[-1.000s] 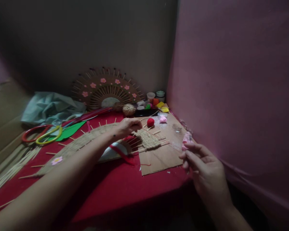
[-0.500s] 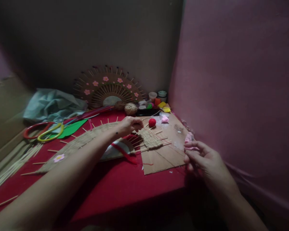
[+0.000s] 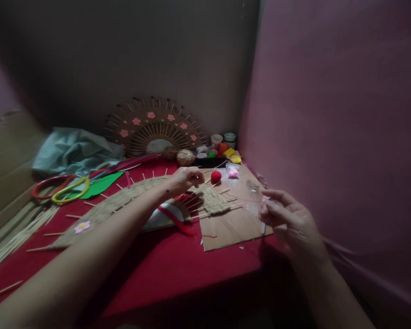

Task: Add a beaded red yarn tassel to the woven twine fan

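Observation:
My left hand (image 3: 189,178) is closed in a pinch above the far end of a woven fan (image 3: 210,198) made of tan twine and thin sticks. A thin red thread (image 3: 245,199) runs from it, slightly slack, across to my right hand (image 3: 292,221), whose thumb and forefinger are pinched together at the board's right edge. A small pink piece shows at my right fingertips; whether it is held I cannot tell. A red ball of yarn (image 3: 216,177) sits on the cardboard (image 3: 222,230) just beyond the fan. My left forearm hides part of the fan.
Scissors with red and yellow handles (image 3: 70,189), green foam sheet (image 3: 101,184) and loose sticks (image 3: 20,235) lie left. A flowered fan (image 3: 157,119) leans on the back wall. A twine ball (image 3: 185,157) and small cups (image 3: 217,140) stand behind. A pink wall (image 3: 345,137) bounds the right.
My right hand has turned and risen slightly, and the red thread between the hands now hangs higher. My left hand stays nearly in place. The view has shifted a little.

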Action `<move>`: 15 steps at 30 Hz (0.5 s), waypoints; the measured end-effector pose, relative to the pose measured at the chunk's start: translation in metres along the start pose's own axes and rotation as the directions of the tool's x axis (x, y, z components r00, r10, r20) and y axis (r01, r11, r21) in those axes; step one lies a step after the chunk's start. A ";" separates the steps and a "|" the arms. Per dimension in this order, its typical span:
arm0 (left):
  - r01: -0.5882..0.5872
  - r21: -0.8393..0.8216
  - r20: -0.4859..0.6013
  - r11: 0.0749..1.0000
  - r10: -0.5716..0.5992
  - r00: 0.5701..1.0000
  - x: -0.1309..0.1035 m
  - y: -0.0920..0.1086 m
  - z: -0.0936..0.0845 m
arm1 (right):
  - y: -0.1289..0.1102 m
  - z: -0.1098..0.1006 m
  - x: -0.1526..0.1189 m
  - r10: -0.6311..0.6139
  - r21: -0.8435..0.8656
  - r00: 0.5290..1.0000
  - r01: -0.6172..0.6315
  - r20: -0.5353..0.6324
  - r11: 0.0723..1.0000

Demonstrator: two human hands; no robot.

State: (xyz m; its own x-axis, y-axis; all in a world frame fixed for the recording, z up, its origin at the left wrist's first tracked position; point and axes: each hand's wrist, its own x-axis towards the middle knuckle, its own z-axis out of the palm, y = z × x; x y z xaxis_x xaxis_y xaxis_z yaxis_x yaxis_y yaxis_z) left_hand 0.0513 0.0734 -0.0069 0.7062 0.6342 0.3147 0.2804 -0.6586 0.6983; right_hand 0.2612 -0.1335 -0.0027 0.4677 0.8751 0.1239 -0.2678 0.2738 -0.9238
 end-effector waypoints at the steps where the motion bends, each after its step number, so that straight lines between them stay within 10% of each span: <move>1: -0.012 0.002 -0.011 1.000 0.012 1.000 0.000 0.000 0.000 | 0.000 0.000 0.000 0.024 -0.002 1.000 -0.024 -0.010 1.000; 11: -0.122 0.025 -0.095 0.992 0.124 0.988 -0.008 0.008 -0.013 | 0.016 -0.002 -0.001 0.338 -0.164 0.939 -0.323 0.069 0.932; 15: -0.129 0.051 -0.120 0.990 0.134 0.984 -0.018 0.013 -0.022 | 0.014 0.003 0.000 0.219 -0.346 0.975 -0.196 0.028 0.918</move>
State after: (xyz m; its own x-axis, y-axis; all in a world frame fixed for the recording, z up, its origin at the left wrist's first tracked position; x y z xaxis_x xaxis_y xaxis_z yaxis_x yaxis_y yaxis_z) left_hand 0.0279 0.0619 0.0109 0.6539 0.5845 0.4804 0.2197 -0.7543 0.6187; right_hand 0.2551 -0.1291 -0.0143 0.3737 0.9248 -0.0713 -0.0462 -0.0583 -0.9972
